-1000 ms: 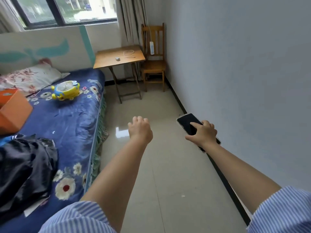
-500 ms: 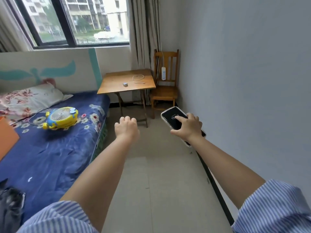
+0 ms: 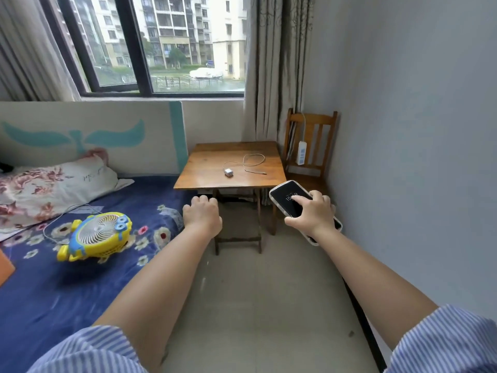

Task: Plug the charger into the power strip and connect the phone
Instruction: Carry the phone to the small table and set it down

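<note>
Holding the phone in the right hand, screen lit, while the left hand is curled empty. Charger and cable sit on the wooden table; power strip hangs on the chair behind.

The right hand covers the phone screen's digits, seemingly 15.

A person's two bare forearms extend from short sleeves of blue-and-white striped fabric, the stripes thin and closely spaced; both hands are bare, without rings, watch or gloves.
</note>
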The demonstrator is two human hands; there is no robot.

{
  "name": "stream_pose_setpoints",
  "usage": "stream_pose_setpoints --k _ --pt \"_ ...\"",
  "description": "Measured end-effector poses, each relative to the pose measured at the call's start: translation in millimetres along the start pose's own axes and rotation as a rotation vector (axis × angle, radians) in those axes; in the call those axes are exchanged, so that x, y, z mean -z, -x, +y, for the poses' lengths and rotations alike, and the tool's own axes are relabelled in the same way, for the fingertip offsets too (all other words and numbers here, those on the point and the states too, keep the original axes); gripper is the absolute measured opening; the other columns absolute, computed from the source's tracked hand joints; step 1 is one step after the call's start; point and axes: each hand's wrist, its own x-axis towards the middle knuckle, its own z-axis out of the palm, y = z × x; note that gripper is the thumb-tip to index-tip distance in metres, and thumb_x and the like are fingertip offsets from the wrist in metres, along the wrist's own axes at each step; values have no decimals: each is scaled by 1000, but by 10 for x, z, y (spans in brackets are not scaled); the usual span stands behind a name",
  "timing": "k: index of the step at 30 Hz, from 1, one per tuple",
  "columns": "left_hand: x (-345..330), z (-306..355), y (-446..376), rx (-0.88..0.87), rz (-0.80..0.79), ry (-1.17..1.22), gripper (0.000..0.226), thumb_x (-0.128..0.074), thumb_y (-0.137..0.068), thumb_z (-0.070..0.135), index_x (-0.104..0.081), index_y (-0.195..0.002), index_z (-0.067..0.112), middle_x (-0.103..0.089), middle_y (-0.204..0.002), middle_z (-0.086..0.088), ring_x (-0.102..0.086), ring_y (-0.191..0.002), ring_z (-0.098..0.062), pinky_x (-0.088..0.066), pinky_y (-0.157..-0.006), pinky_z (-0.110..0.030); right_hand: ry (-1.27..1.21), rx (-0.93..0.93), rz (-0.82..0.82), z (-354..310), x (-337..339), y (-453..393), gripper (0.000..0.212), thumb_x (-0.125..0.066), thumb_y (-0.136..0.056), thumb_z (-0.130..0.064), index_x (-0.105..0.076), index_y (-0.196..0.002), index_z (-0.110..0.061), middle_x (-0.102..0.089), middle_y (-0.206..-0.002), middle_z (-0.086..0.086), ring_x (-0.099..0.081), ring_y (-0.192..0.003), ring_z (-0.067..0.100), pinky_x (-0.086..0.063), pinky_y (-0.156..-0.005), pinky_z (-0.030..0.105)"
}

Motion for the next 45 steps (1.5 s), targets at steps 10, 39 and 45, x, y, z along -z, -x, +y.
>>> stream_pose_setpoints --k 10,39,45 --pt "-211 -87 -2618 -53 3 -24 33 -45 -87 21 -49 -118 9 -53 -123 -12 -46 -114 -28 -43 -88 -37 52 -8 -23 -271 -695 -2473 56 -64 -76 -41 -46 -126 -24 -42 -134 15 -35 -120 33 -35 -98 43" --pt "-2610 -1925 -7994 114 -439 28 29 -38 -90 24 -47 -114 10 -52 -120 -10 -48 -110 -28 -43 -83 -36 10 -11 -409 -1633 -4305 -7978 42 -69 -68 -33 -58 -107 -21 -45 -125 16 -36 -115 35 -31 -96 42" --pt "-3316 -2277 -8136 210 -541 84 26 -37 -91 24 -47 -111 10 -53 -119 -10 -48 -108 -28 -44 -81 -36 45 -4 -530 -1848 -5275 -8161 47 -69 -70 -36 -55 -113 -22 -42 -130 17 -35 -117 35 -29 -98 42"
